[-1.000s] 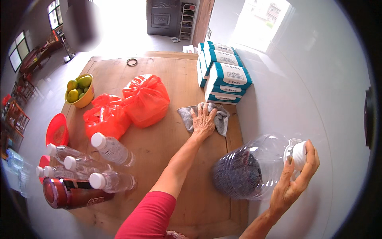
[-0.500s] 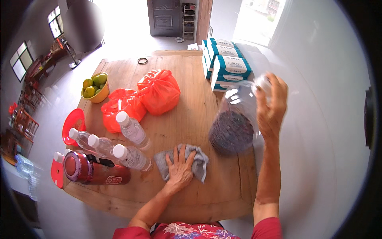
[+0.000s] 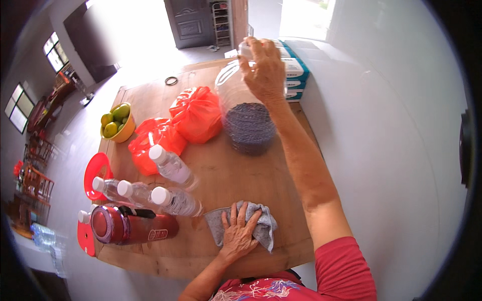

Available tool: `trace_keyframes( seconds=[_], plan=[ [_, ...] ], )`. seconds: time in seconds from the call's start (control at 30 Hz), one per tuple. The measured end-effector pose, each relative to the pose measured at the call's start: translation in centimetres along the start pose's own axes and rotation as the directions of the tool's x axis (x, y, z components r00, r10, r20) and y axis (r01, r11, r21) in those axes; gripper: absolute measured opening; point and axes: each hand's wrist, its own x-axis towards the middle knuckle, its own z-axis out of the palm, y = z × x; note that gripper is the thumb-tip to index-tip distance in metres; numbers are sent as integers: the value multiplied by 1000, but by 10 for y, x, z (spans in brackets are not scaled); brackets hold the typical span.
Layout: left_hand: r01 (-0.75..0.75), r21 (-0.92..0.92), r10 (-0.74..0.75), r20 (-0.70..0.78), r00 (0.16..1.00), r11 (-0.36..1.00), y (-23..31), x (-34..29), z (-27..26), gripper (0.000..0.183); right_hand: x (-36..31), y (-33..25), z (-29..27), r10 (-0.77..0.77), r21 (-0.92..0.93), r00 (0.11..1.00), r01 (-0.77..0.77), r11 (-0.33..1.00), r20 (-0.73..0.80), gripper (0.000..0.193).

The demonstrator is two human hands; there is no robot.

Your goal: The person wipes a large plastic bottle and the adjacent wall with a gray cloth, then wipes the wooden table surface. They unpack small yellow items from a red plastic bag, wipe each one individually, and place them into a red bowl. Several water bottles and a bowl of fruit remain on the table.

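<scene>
My right hand (image 3: pixel 264 70) grips the capped neck of a large clear jar (image 3: pixel 247 125), partly filled with small dark pieces. The jar is toward the far right of the wooden table, beside two knotted red plastic bags (image 3: pixel 198 115). Whether its base touches the wood I cannot tell. Near the front edge, my left hand (image 3: pixel 238 238) lies flat with fingers spread on a crumpled grey cloth (image 3: pixel 264 228). Left of the cloth stand several clear bottles with white caps (image 3: pixel 175 200) and a red thermos (image 3: pixel 135 226).
White-and-teal packs (image 3: pixel 296 70) are stacked behind the jar. A yellow bowl of green fruit (image 3: pixel 118 125) and a red plastic basin (image 3: pixel 98 175) stand along the left edge of the wooden table (image 3: pixel 226 180). A dark ring (image 3: pixel 171 81) lies at the back.
The jar has moved from the table's right edge to the far side, between the bags and packs, with my right hand on its neck. My left hand stays on the cloth.
</scene>
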Motion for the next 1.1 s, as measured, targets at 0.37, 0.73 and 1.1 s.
trace_keyframes(
  seconds=[0.37,0.73,1.1],
  plan=[
    [136,-112,-149,-114,982,984,-31,102,5,106,-106,-48,-66,-153,15,981,152,988,120,52],
    [-67,-997,-17,-66,998,-48,-46,33,27,59,-318,-76,-137,235,124,755,-385,914,612,37],
    [-185,-568,-67,-393,917,802,0,59,22,26,-268,-24,-273,-13,-596,952,202,777,306,26]
  ],
)
